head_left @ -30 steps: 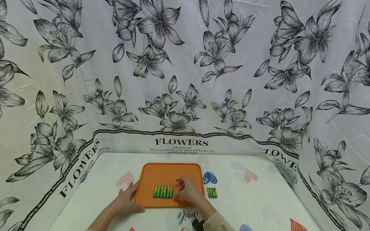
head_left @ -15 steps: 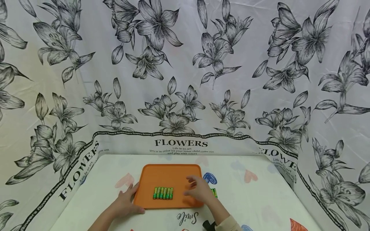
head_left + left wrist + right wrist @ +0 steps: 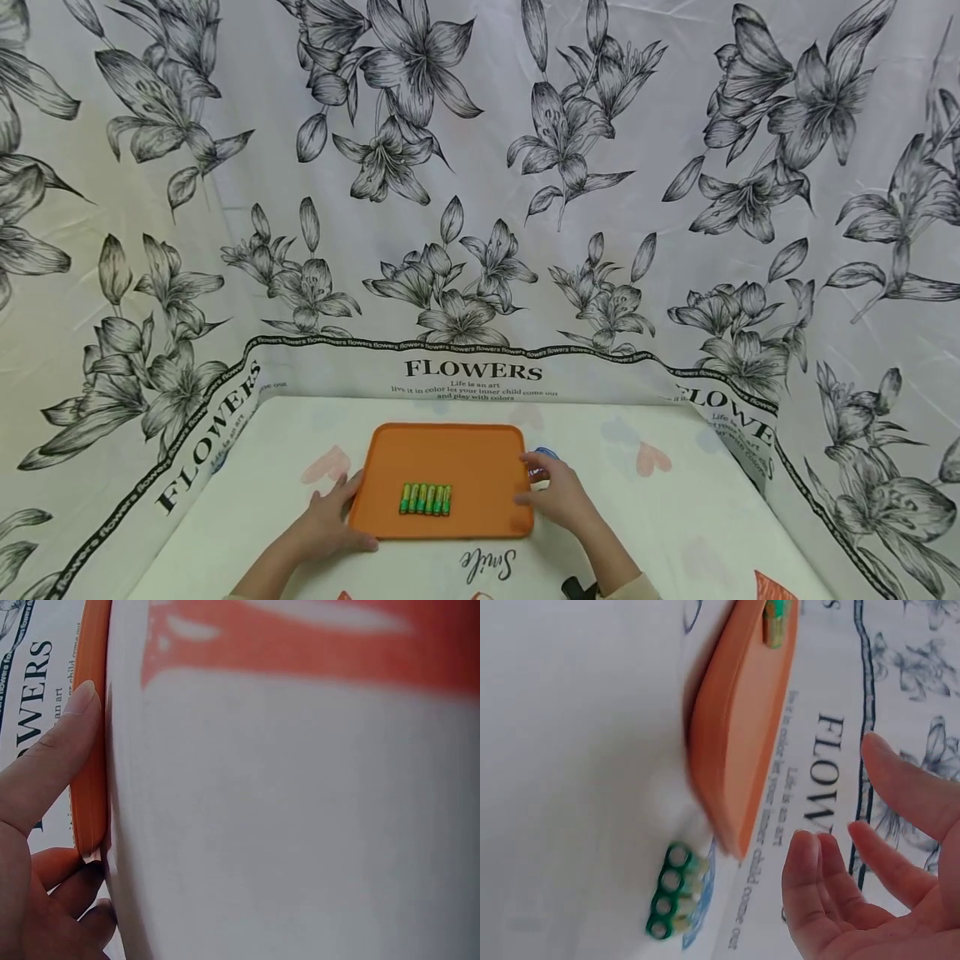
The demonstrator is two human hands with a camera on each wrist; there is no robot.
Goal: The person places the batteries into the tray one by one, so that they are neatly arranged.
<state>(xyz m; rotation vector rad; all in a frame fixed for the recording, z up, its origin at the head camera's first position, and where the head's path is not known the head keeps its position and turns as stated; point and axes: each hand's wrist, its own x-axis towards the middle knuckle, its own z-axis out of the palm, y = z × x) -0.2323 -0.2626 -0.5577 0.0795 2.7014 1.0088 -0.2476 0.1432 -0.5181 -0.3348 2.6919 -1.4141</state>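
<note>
Your left hand [image 3: 326,521] holds the near left corner of the orange tray [image 3: 472,454], the thumb against its near wall and the fingers bent round by the left side. Your right hand [image 3: 558,493] hovers at the tray's right edge, thumb and fingers spread with a gap between them; in the right wrist view the fingertips stand clear of it.

The tray lies flat on the white tablecloth [image 3: 697,492], and a floral curtain [image 3: 480,167] hangs behind and along both sides. Just in front of the tray you have the printed word "Smile" [image 3: 489,565]. Your right hand partly covers a printed blue heart [image 3: 546,453], and from the head view it also hides the batteries to the right of the tray. A black object [image 3: 577,587] shows by your right sleeve [image 3: 633,589]; you cannot tell what it is.

Counting up, you have one tray and ten batteries in sight. Six green and yellow batteries [image 3: 425,499] lie side by side on the tray, left of its middle and near the front edge. Four more batteries [image 3: 669,891] lie in a close row on the cloth, just beside the tray.
</note>
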